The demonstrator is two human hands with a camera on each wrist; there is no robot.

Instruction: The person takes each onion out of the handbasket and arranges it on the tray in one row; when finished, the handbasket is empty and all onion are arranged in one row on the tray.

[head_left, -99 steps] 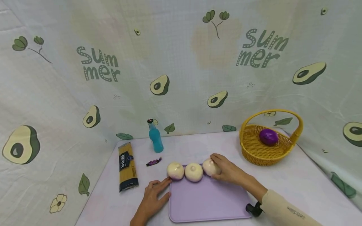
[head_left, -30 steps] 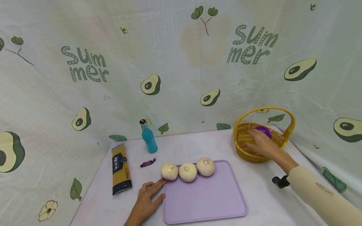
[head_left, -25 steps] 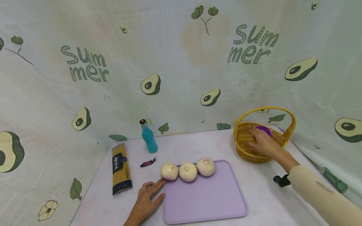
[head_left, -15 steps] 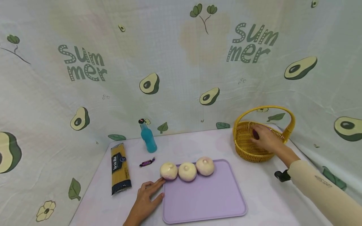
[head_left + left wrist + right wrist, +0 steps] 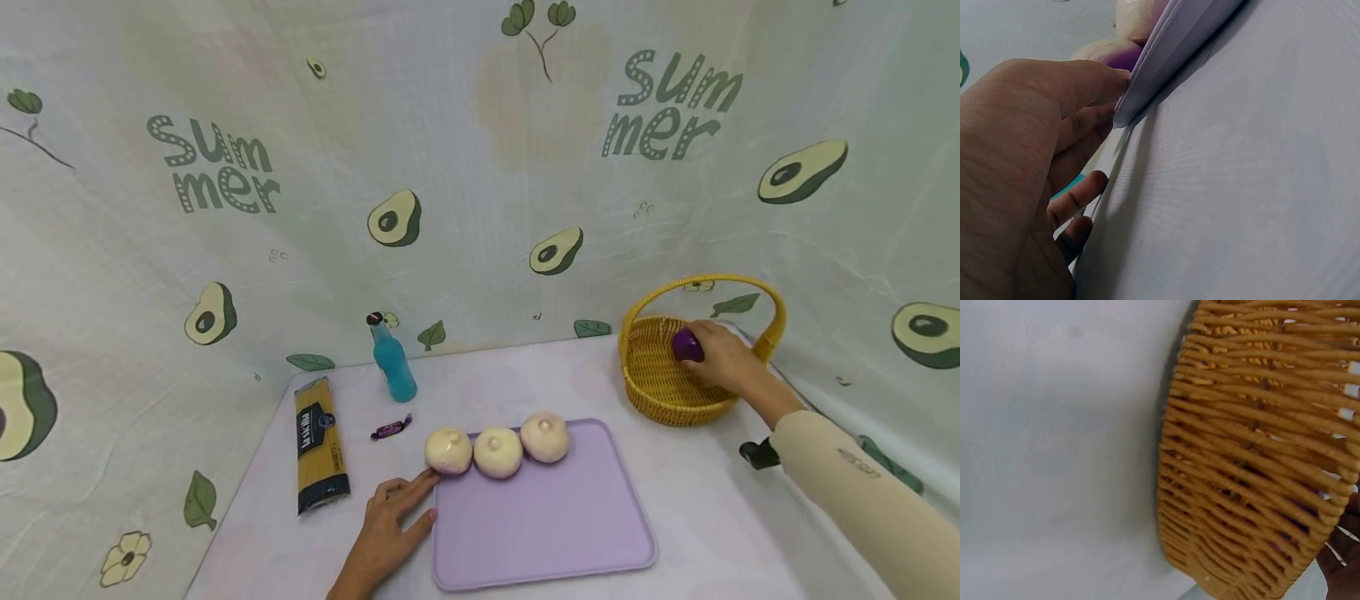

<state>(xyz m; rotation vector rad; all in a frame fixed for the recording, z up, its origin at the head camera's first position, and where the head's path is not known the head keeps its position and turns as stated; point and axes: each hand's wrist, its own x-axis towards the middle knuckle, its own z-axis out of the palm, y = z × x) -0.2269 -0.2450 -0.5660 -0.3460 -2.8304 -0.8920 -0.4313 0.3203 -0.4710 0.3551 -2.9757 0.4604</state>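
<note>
My right hand (image 5: 722, 357) reaches over the right side of the yellow wicker basket (image 5: 675, 410) and grips a glossy purple turnip (image 5: 687, 345) inside it. In the right wrist view, the basket's woven wall (image 5: 1247, 450) hides most of the turnip and the hand. My left hand (image 5: 390, 527) lies left of the lilac tray (image 5: 543, 533), its straight fingers touching the rim by the upper left corner. Three cream turnips, a left one (image 5: 448, 451), a middle one (image 5: 498, 452) and a right one (image 5: 545, 437), stand in a row along the tray's far edge.
Left of the tray lie a pack of spaghetti (image 5: 321, 446) and a purple-wrapped candy (image 5: 391, 428). A blue bottle (image 5: 394, 367) stands behind the candy. Patterned cloth (image 5: 480, 167) hangs behind the white table.
My right hand has let go of the right cream turnip on the tray, moved right into the basket and taken hold of the purple turnip. My left hand stays by the tray.
</note>
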